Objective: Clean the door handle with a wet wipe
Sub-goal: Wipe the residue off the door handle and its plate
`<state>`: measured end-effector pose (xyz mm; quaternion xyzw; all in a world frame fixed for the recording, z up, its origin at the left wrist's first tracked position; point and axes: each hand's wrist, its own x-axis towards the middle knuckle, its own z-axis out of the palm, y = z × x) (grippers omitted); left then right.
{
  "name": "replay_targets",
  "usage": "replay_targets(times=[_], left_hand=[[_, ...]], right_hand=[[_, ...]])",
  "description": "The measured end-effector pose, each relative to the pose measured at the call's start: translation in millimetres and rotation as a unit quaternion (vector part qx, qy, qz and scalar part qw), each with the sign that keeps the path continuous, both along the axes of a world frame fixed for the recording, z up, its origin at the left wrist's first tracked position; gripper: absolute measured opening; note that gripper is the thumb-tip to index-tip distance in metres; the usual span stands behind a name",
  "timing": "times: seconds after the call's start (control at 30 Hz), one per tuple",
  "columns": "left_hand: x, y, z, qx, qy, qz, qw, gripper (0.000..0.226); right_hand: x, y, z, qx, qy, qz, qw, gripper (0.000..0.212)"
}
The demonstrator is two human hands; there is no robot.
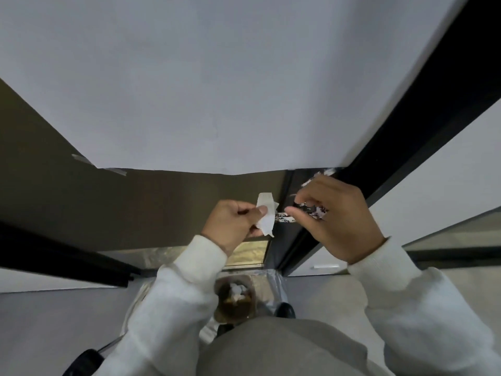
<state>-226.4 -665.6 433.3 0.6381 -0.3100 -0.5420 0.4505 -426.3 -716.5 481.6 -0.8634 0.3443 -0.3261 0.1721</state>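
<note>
So, looking straight down from the head camera: the left hand [233,223] has its fingers curled in and is pinching a small white wet wipe [266,217] between thumb and fingers, the wipe sticking out to the right of the hand and partly folded over. It sits just beside the door handle [285,219], a short bar with worn, speckled black-and-white paint, near its left end; I can't tell if the wipe actually touches it. The right hand [333,215] is on the handle's other end, fingers curled around it, so most of the handle is hidden under that hand. Both arms are in white sleeves [173,299]. The handle is mounted on a dark door frame [423,109] that runs diagonally up to the right, with a big pale panel [203,90] filling the top of the view. Down on the floor between the arms there's a small bin [235,298] with some crumpled white bits in it, and a black shoe [284,310] right next to it.
</note>
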Motion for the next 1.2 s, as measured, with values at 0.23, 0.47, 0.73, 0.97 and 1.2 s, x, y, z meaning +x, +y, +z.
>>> replay_targets(times=[0.23,0.47,0.73,0.97,1.2], left_hand=[[1,16,-17,-0.132,-0.113,0.001,0.985,0.024],[-4,3,-12,-0.034,0.089,0.085,0.992,0.027],[-9,21,-13,-0.108,-0.026,0.062,0.992,0.01],[-31,27,-26,-0.171,-0.25,0.133,0.944,0.011],[-19,2,4,0.095,0.173,0.169,0.966,0.02]], right_hand=[[-24,19,-29,0.008,-0.063,-0.061,0.996,0.011],[-49,22,-72,0.128,-0.162,-0.231,0.951,0.017],[-48,17,-86,0.344,-0.302,-0.154,0.876,0.022],[-49,11,-82,0.369,-0.329,-0.135,0.859,0.023],[-49,13,-79,0.38,-0.325,-0.137,0.855,0.023]])
